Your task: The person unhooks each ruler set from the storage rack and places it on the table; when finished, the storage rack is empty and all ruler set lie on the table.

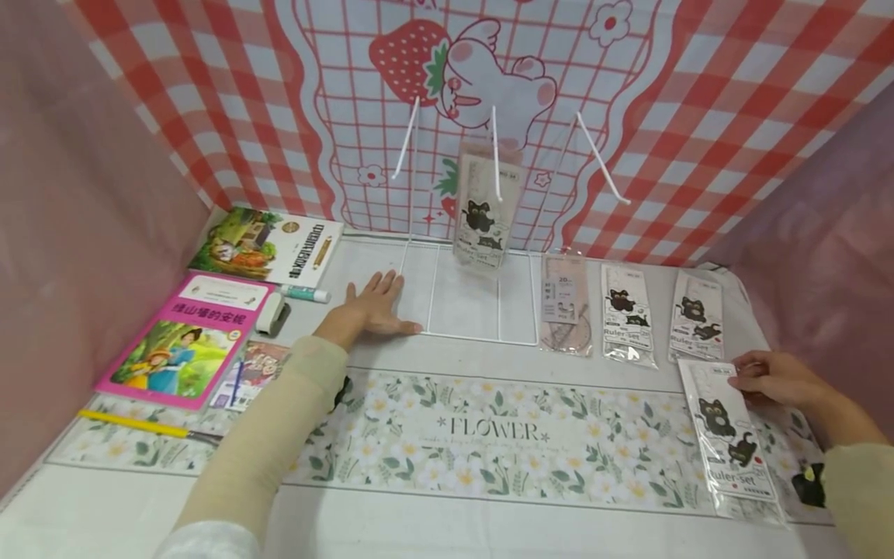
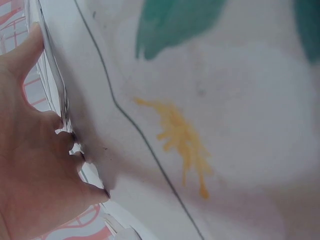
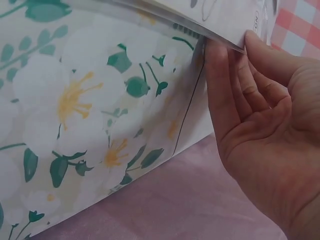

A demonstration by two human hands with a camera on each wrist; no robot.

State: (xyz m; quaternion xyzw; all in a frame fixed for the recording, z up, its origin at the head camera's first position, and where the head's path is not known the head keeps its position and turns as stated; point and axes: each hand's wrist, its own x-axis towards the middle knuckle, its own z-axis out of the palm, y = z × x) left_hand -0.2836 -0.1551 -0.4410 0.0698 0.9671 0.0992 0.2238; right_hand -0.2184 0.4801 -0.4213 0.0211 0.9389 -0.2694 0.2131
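Observation:
My left hand [image 1: 377, 307] lies spread on the white cloth at the left of a white wire display rack [image 1: 482, 339], its thumb on the base wire. In the left wrist view the fingers [image 2: 92, 192] reach down to the cloth. At the right, my right hand [image 1: 782, 380] pinches the top edge of a ruler set packet [image 1: 729, 442] printed with black cats. The thumb lies over the packet, with fingers beneath it, in the right wrist view. One similar ruler set packet [image 1: 485, 210] hangs on the rack's middle hook.
Right of the rack lie a pink ruler packet [image 1: 566, 303] and two cat ruler packets, one ruler packet [image 1: 626, 310] beside another ruler packet [image 1: 698, 314]. At left are a pink book [image 1: 188, 341], a white book [image 1: 268, 244], a glue stick [image 1: 303, 293] and a yellow brush [image 1: 133, 421].

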